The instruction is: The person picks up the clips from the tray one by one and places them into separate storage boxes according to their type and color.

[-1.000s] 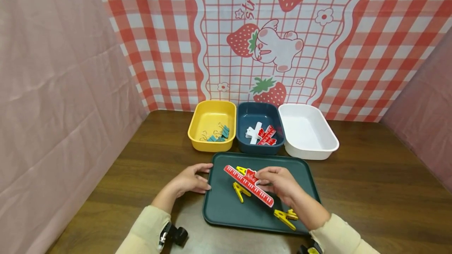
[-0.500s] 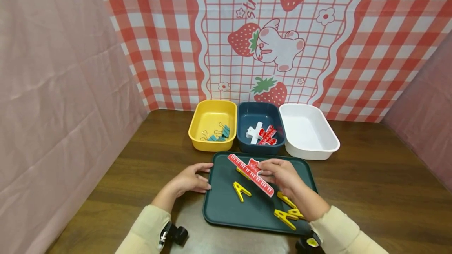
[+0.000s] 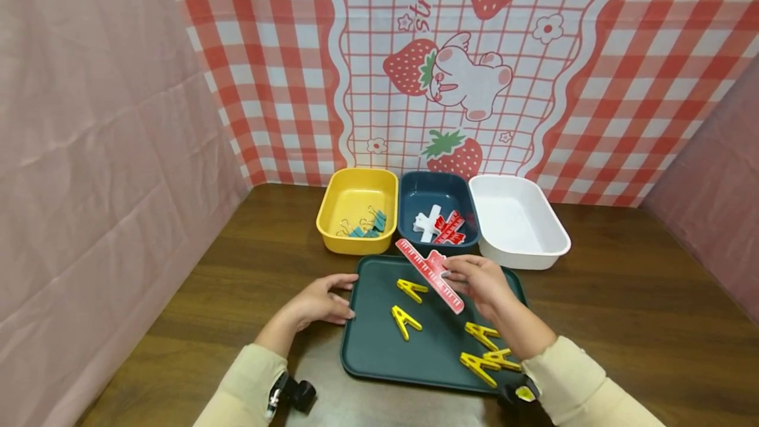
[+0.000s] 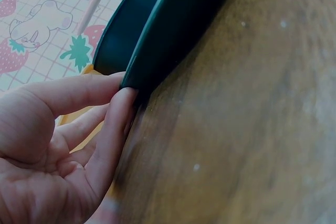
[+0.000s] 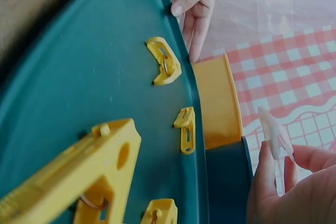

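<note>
Your right hand (image 3: pixel 481 285) pinches the red-and-white clip (image 3: pixel 429 273) above the dark green tray (image 3: pixel 379 354), near the blue bin (image 3: pixel 427 188); your left hand (image 3: pixel 320 302), loosely spread, touches the tray's left rim.

The tray (image 3: pixel 379 354) is partly hidden at right by the right hand (image 3: pixel 483 285) and forearm (image 3: pixel 524 329). Print on the held red clip (image 3: pixel 425 267) is too blurred to be read. In the right wrist view, the nearest yellow clip (image 5: pixel 79 163) is cut off at the left.
</note>
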`<state>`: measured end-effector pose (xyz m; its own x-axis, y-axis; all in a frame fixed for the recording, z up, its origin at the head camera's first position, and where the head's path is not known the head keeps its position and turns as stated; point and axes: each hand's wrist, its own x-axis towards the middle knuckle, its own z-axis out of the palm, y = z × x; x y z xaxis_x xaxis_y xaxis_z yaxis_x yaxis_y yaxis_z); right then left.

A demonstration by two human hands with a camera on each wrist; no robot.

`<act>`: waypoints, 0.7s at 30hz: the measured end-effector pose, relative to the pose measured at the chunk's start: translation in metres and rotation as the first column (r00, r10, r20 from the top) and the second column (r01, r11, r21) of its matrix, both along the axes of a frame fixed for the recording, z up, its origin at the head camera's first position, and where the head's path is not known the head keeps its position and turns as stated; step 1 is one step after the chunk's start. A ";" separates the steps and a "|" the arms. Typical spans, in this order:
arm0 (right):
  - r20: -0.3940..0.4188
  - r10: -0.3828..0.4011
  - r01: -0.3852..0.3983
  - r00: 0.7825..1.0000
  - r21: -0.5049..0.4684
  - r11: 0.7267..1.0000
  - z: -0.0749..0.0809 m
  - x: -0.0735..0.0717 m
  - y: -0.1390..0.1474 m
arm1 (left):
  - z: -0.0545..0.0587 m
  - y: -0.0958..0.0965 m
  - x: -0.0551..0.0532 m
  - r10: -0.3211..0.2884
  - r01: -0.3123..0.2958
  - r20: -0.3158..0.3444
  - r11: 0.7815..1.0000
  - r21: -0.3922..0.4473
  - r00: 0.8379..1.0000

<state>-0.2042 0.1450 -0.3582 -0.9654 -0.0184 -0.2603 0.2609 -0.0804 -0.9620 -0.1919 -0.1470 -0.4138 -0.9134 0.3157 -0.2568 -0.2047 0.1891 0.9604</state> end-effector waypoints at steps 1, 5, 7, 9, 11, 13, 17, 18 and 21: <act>-0.003 -0.004 0.004 1.000 -0.008 1.000 0.000 -0.001 0.000 | 0.000 0.000 0.000 0.001 -0.001 0.000 1.000 0.000 1.000; -0.011 -0.014 0.014 1.000 -0.018 1.000 0.004 -0.005 0.002 | 0.000 -0.001 0.001 0.002 -0.002 -0.004 1.000 -0.001 1.000; -0.012 -0.015 0.014 1.000 -0.018 1.000 0.006 -0.007 0.003 | 0.000 -0.001 0.001 0.002 -0.002 -0.005 1.000 0.001 1.000; -0.012 -0.015 0.015 1.000 -0.024 1.000 0.007 -0.010 0.004 | 0.001 -0.001 0.001 0.002 -0.002 -0.004 1.000 0.002 1.000; -0.017 -0.015 0.015 1.000 -0.037 0.999 0.009 -0.013 0.005 | 0.001 -0.001 0.001 0.001 -0.001 -0.005 1.000 0.004 1.000; -0.024 -0.018 0.017 1.000 -0.049 0.999 0.010 -0.015 0.004 | 0.001 -0.001 0.001 0.002 -0.002 -0.003 1.000 0.006 1.000; -0.024 -0.036 0.034 0.999 -0.068 0.997 0.012 -0.020 0.004 | 0.000 0.000 0.000 0.003 -0.003 0.001 1.000 0.009 1.000; -0.019 -0.043 0.042 0.999 -0.066 0.997 0.012 -0.021 0.004 | 0.000 0.000 0.000 0.002 -0.002 0.002 1.000 0.009 1.000; -0.013 -0.054 0.053 0.998 -0.062 0.997 0.014 -0.025 0.003 | 0.001 0.000 0.000 -0.002 0.002 0.001 1.000 0.007 1.000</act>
